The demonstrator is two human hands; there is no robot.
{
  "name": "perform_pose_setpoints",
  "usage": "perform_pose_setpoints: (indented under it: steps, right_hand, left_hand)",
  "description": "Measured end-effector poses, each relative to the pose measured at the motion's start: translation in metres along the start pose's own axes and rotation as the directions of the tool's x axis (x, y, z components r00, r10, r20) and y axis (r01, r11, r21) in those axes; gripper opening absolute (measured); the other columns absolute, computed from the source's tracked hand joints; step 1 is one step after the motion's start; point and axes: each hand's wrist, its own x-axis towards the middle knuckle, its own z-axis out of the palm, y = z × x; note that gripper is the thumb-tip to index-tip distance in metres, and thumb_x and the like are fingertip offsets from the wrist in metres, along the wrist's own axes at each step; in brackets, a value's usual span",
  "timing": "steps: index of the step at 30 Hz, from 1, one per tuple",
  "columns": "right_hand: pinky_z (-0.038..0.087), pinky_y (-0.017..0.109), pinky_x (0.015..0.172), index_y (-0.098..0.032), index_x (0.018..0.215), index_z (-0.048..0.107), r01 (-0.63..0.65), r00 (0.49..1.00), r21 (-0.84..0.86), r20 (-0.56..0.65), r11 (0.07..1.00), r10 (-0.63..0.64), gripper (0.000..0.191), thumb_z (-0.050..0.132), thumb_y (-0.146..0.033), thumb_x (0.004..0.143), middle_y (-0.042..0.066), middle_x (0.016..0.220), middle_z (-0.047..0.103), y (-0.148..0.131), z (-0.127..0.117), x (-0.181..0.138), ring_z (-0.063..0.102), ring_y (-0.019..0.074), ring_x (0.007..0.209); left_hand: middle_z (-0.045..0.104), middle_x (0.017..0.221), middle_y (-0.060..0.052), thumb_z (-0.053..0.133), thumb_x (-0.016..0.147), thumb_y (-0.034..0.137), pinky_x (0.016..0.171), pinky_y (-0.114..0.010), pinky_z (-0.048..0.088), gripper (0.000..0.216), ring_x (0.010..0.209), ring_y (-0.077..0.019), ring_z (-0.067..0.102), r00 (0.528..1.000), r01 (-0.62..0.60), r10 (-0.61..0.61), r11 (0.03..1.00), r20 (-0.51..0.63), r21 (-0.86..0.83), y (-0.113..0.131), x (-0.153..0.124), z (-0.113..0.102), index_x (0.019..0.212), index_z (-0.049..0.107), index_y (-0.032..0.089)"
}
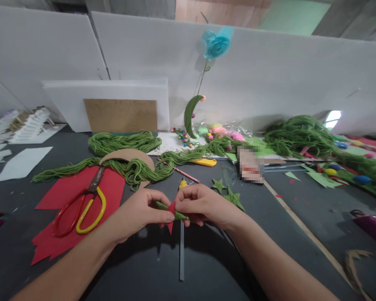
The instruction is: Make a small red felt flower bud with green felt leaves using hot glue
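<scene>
My left hand (pixel 150 207) and my right hand (pixel 200 202) meet at the front middle of the table, both with closed fingers. Between them is a green yarn-textured piece (pixel 181 216) with pointed ends, partly covered by my fingers. A small pointed red piece (pixel 171 226) lies across it, pinched at my fingertips. Just beyond my right hand lie two green stars, one smaller (pixel 218 185) and one larger (pixel 234 198). A thin grey strip (pixel 181 255) runs along the table below my hands, and a yellow-tipped tool (pixel 183 184) shows behind them.
Scissors (pixel 92 190) with red and yellow handles lie on red sheets (pixel 113 200) at left. Green yarn (pixel 125 142) stretches across the back. A yellow cutter (pixel 204 162) and a pencil (pixel 188 174) lie ahead. A blue flower (pixel 217 44) rises before the white panel.
</scene>
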Motion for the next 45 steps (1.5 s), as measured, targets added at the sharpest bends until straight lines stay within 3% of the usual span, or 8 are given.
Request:
perform_pose_setpoints:
  steps: [12,20,28,33,37,40,42,45]
  right_hand:
    - [0.029,0.012,0.035,-0.014,0.069,0.06,0.121,0.99,0.025,-0.075,0.992,-0.119,0.013,0.066,-0.025,0.073,-0.005,0.05,0.056,0.003,0.001,0.003,0.041,0.0015,0.038]
    - [0.021,0.011,0.031,-0.015,0.067,0.054,0.033,0.998,0.347,0.041,0.937,-0.051,0.015,0.063,-0.027,0.07,-0.004,0.048,0.058,0.011,0.002,0.01,0.034,0.0003,0.031]
    - [0.023,0.012,0.025,-0.014,0.062,0.054,-0.019,0.991,0.397,0.129,0.917,-0.036,0.014,0.062,-0.024,0.067,-0.001,0.044,0.06,0.009,0.003,0.007,0.04,0.0037,0.025]
    - [0.019,0.011,0.028,-0.015,0.067,0.053,0.033,0.998,0.398,0.041,0.917,-0.053,0.013,0.059,-0.025,0.073,-0.004,0.046,0.058,0.009,0.007,0.008,0.036,0.0006,0.027]
    - [0.014,0.014,0.03,-0.017,0.07,0.052,0.069,0.998,0.402,-0.014,0.913,-0.069,0.007,0.058,-0.021,0.071,-0.006,0.048,0.056,0.01,0.011,0.009,0.033,0.001,0.029]
    - [0.019,0.016,0.035,-0.018,0.068,0.052,0.142,0.981,0.25,-0.163,0.958,-0.103,0.011,0.059,-0.024,0.073,-0.006,0.051,0.054,0.01,0.015,0.01,0.036,0.0029,0.036]
    - [0.029,0.018,0.043,-0.018,0.066,0.055,0.24,0.914,-0.074,-0.319,0.968,-0.251,0.011,0.058,-0.024,0.074,-0.004,0.057,0.055,0.01,0.019,0.01,0.043,0.0062,0.045]
    - [0.037,0.023,0.057,-0.018,0.074,0.061,0.294,0.747,-0.655,-0.296,0.696,-0.595,0.011,0.052,-0.02,0.08,0.001,0.066,0.058,0.014,0.024,0.008,0.051,0.0117,0.061]
  left_hand:
    - [0.059,0.053,0.005,0.068,0.063,0.016,0.055,-0.019,0.04,0.006,0.052,-0.0078,0.05,0.999,0.048,-0.048,0.997,0.001,-0.056,0.001,-0.002,0.0,0.063,0.062,0.015]
    - [0.064,0.063,0.006,0.069,0.066,0.017,0.064,-0.018,0.04,0.006,0.064,-0.0085,0.055,0.991,-0.132,0.132,0.987,-0.011,-0.091,-0.001,-0.002,0.004,0.064,0.063,0.019]
    - [0.059,0.063,0.005,0.063,0.07,0.014,0.065,-0.02,0.038,0.009,0.065,-0.0103,0.051,0.953,-0.287,0.3,0.941,-0.05,0.179,0.0,-0.003,0.006,0.063,0.064,0.019]
    - [0.06,0.063,0.005,0.064,0.07,0.015,0.066,-0.02,0.038,0.008,0.066,-0.0099,0.051,0.947,-0.306,0.312,0.948,-0.077,0.087,-0.003,-0.002,0.007,0.063,0.064,0.019]
    - [0.06,0.064,0.006,0.067,0.069,0.018,0.067,-0.019,0.04,0.006,0.066,-0.0093,0.053,0.937,-0.294,0.272,0.953,-0.218,-0.075,-0.009,0.002,0.008,0.065,0.063,0.019]
    - [0.06,0.065,0.006,0.068,0.068,0.019,0.066,-0.018,0.041,0.005,0.066,-0.0086,0.053,0.914,-0.301,0.245,0.944,-0.325,-0.134,-0.012,0.005,0.008,0.068,0.064,0.019]
    - [0.06,0.064,0.006,0.069,0.068,0.02,0.063,-0.017,0.041,0.005,0.063,-0.008,0.052,0.9,-0.3,0.224,0.94,-0.374,-0.159,-0.013,0.006,0.007,0.068,0.063,0.019]
    - [0.058,0.061,0.006,0.069,0.067,0.022,0.06,-0.017,0.041,0.008,0.06,-0.0079,0.051,0.884,-0.292,0.197,0.941,-0.423,-0.17,-0.013,0.008,0.006,0.067,0.062,0.018]
